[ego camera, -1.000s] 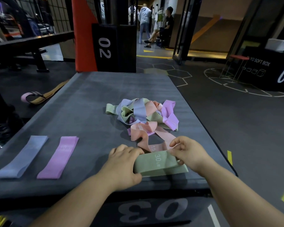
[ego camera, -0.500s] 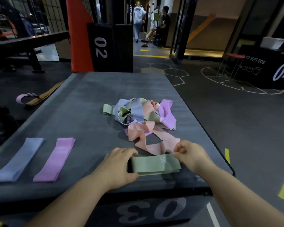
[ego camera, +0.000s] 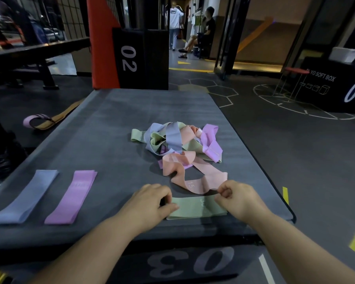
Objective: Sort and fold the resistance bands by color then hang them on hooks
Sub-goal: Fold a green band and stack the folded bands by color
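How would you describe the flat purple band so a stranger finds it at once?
On the grey box marked 03, two folded bands lie flat side by side at the near left. The purple band is the right one, beside the blue band.

This is a gym: soft box 03 (ego camera: 189,263) at 6 o'clock, box 02 (ego camera: 129,58) at 12 and box 04 (ego camera: 336,89) at 2 stand on a dark rubber floor (ego camera: 295,150) painted with hexagons (ego camera: 221,92) at 1, a bench (ego camera: 39,50) at 10, bands (ego camera: 178,140) heaped in the middle.

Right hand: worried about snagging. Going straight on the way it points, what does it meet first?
Probably the peach band marked 15, just beyond the right hand, which pinches the green band.
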